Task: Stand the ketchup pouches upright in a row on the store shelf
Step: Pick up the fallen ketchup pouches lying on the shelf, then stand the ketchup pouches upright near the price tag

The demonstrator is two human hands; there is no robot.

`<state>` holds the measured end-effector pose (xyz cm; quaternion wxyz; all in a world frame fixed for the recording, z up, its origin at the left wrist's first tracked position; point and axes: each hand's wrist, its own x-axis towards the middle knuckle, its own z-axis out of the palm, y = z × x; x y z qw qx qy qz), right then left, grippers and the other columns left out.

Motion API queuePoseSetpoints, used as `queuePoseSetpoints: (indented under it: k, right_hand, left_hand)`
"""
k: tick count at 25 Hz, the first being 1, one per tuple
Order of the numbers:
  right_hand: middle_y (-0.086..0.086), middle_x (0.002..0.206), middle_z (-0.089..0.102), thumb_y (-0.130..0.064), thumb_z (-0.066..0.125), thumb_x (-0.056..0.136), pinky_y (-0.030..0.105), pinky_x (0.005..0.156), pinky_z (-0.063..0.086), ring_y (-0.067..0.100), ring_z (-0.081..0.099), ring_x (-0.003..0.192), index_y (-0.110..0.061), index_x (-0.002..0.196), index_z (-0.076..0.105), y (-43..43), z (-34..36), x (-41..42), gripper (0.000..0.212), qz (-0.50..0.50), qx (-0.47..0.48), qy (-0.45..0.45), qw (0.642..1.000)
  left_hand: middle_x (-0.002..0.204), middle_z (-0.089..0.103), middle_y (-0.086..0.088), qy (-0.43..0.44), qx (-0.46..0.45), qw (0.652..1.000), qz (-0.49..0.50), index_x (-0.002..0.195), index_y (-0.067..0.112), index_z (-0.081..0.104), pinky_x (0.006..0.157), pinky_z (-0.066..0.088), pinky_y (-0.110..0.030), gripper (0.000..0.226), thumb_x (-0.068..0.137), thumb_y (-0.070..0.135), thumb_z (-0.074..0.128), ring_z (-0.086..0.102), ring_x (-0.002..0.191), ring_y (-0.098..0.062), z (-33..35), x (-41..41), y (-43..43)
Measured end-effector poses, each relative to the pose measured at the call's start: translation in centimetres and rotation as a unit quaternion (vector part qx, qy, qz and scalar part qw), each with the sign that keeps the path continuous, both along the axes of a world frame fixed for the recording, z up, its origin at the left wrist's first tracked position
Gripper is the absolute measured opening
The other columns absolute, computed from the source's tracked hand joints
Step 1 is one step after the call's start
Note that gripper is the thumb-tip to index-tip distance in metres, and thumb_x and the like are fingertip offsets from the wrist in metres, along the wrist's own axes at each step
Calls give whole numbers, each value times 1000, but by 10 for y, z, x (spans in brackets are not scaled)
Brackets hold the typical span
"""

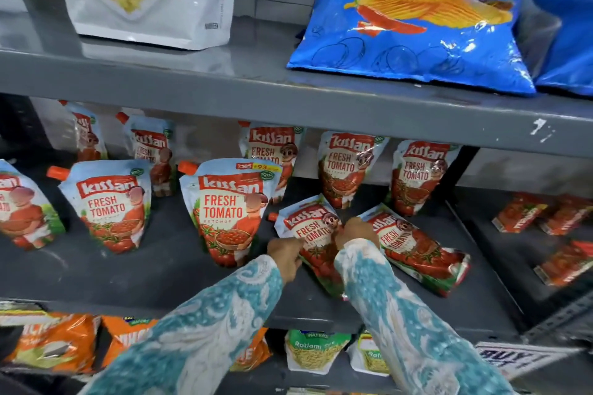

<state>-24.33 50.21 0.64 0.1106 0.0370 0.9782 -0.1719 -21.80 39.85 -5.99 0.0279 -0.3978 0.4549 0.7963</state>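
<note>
Grey metal shelf (134,269) with ketchup pouches standing along it, two big ones up front on the left (107,205) and middle (229,212). Then the left hand (285,255) and right hand (357,232), both closed on the edges of a tilted pouch (313,240) that's leaning back, base toward the shelf edge. Just right of it another pouch (417,248) lies flat. Blue chips bag (414,19) sits up top.

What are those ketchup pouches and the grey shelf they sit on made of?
Ketchup pouches: apparently flexible glossy printed plastic film; the lying one sags and wrinkles with bright highlights. Orange spout caps look like hard plastic. Shelf: probably grey-painted metal, with a chipped front edge above.
</note>
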Motion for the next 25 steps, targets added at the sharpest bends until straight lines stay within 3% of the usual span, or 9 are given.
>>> queuePoseSetpoints:
  k: [3, 6, 9, 11, 15, 17, 19, 22, 25]
  right_hand:
    - [22, 119, 64, -13, 48, 89, 38, 93, 48, 37, 58, 112, -3, 110, 63, 11, -1, -1, 27, -36, -99, 90, 990]
    - [23, 111, 68, 0, 49, 85, 36, 89, 48, 36, 61, 104, -2, 105, 64, 10, -9, 8, 25, -85, -237, 199, 947]
    - [22, 109, 69, 2, 48, 85, 34, 89, 49, 35, 62, 103, -1, 103, 63, -2, -22, 13, 23, -99, -262, 152, 948]
    - [21, 111, 68, -1, 48, 86, 33, 89, 48, 34, 62, 105, -3, 104, 62, -7, -28, 15, 23, -85, -238, 115, 961]
    - [19, 112, 69, -5, 50, 85, 33, 92, 49, 35, 61, 107, -6, 104, 67, 7, -24, 2, 25, -67, -232, 123, 963]
    - [20, 103, 72, -12, 54, 83, 37, 87, 52, 37, 65, 100, -11, 94, 70, 27, -17, -7, 19, -63, -199, 165, 964]
    - [22, 89, 73, -19, 56, 76, 38, 79, 55, 38, 69, 89, -17, 78, 68, 56, -13, -26, 12, -53, -87, 231, 968]
    - [16, 128, 59, -22, 50, 85, 40, 107, 38, 33, 53, 122, -11, 119, 58, 109, 1, -51, 37, -69, 43, 78, 994]
    - [13, 139, 51, -27, 56, 84, 38, 105, 42, 30, 51, 127, -11, 131, 48, 148, 0, -68, 51, -24, 49, -39, 998]
  left_hand:
    - [110, 70, -16, 31, -182, 982, 23, 116, 0, 64, 81, 51, -33, 32, 86, 10, 63, 67, 100, -34, 19, -7, 0]
    - [101, 68, -6, 118, -348, 929, 35, 101, 6, 63, 81, 51, -32, 16, 86, 10, 63, 64, 94, -24, 57, 4, 1]
    - [100, 68, -12, 122, -401, 905, 66, 100, 9, 61, 83, 51, -39, 13, 86, 7, 59, 64, 94, -28, 52, 13, -4]
    - [103, 70, -21, 61, -380, 921, 54, 96, 1, 60, 80, 53, -45, 21, 86, 19, 61, 67, 98, -36, 34, 11, -3]
    - [120, 64, -16, -89, -218, 972, 20, 121, 1, 58, 89, 55, -39, 51, 81, 30, 68, 63, 110, -34, 20, 3, 14]
    - [122, 55, -14, -94, -163, 974, -125, 118, 8, 50, 101, 48, -39, 34, 89, 22, 59, 54, 123, -34, 24, 5, 38]
    - [123, 46, -15, -98, -76, 977, -175, 116, 14, 42, 106, 44, -40, 22, 95, 17, 49, 47, 130, -33, 32, 3, 64]
    - [144, 42, -16, -52, 9, 984, -171, 141, 9, 38, 108, 38, -38, 45, 97, 17, 46, 42, 136, -30, 44, -14, 99]
    - [130, 51, -17, -30, 25, 985, -170, 126, 7, 50, 113, 32, -36, 31, 97, 16, 45, 47, 129, -26, 40, -43, 118]
